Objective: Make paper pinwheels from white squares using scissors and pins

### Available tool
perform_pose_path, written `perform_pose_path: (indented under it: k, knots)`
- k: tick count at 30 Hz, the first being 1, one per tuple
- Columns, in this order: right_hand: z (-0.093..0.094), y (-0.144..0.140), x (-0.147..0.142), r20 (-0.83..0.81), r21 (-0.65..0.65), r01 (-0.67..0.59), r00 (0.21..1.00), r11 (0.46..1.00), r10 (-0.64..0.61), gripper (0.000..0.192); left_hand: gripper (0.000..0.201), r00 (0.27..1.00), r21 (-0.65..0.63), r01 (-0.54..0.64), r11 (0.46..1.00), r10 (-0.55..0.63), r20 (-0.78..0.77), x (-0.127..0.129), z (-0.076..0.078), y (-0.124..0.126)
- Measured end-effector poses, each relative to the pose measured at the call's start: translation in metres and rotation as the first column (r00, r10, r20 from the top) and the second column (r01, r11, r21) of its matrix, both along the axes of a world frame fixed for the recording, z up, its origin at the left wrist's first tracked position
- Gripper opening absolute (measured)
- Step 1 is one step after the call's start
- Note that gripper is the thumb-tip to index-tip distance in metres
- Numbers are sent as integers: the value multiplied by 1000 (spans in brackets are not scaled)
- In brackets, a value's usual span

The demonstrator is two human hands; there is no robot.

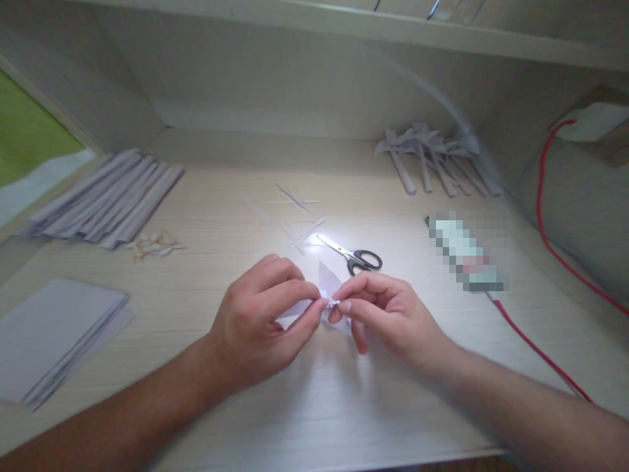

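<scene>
Above the middle of the table, a white paper pinwheel (pixel 327 278) is pinched between my two hands, its pointed vanes showing behind and below the fingers. Thumb and index finger of my left hand (pixel 268 311) are closed on it from the left. From the right, my right hand (pixel 390 311) pinches its twisted centre, fingertips nearly touching those of the left. What lies exactly between the fingertips is too small to make out. Just beyond my right hand, scissors (pixel 351 254) with black handles lie with their blades pointing away to the left.
Rolled paper tubes (pixel 111 196) lie at the left, beside small pale pieces (pixel 156 244) and a stack of paper sheets (pixel 61 334). Thin paper strips (pixel 299 223) are scattered beyond my hands. Several pinwheels on sticks (pixel 435 157) lie back right, near a blurred-out device (pixel 464 252) with a red cable (pixel 540 351).
</scene>
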State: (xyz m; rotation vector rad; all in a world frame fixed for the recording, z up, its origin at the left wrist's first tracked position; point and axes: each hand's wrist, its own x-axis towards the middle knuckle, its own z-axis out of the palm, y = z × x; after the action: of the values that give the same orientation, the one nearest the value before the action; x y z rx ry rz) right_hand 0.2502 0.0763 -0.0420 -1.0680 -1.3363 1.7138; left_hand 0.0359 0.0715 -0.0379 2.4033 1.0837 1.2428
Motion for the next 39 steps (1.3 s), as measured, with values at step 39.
perform_pose_path:
  k: [39]
  knots:
    - [0,-1,-2,31,-7,-5,1000,1000,6,8,10,999,-61,23,998,-25,-33,2,-8,0]
